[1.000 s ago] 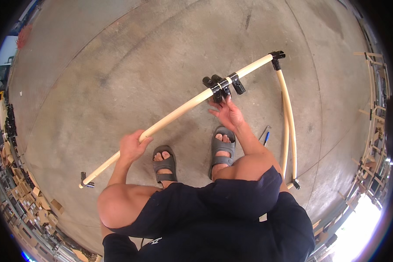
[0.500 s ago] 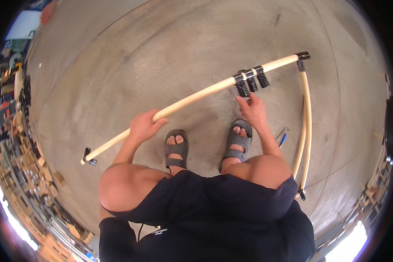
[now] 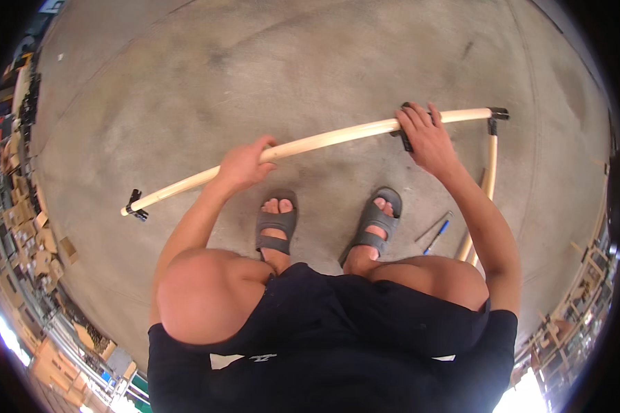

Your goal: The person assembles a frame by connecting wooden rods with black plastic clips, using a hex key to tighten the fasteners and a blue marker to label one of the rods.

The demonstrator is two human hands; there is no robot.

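Observation:
A long cream-coloured pipe (image 3: 337,138) runs across the view above the concrete floor, with a black fitting at its left end (image 3: 135,204) and a black corner joint (image 3: 497,114) at its right end. My left hand (image 3: 244,165) grips the pipe near its middle. My right hand (image 3: 424,134) is closed over the pipe further right, covering black clamps (image 3: 404,141) that sit on it. From the corner joint a second cream pipe (image 3: 490,165) runs back toward me on the right.
My feet in grey sandals (image 3: 275,227) (image 3: 375,224) stand on the concrete floor (image 3: 255,76). A blue-tipped tool (image 3: 435,230) lies on the floor by my right foot. Stacks of boxes (image 3: 21,234) and racks line the left rim; wooden frames (image 3: 565,323) stand at the right rim.
The view has shifted, so the pipe sits lower and further right. My right hand has moved from below the black clamps onto them and now covers them. My left hand keeps its grip.

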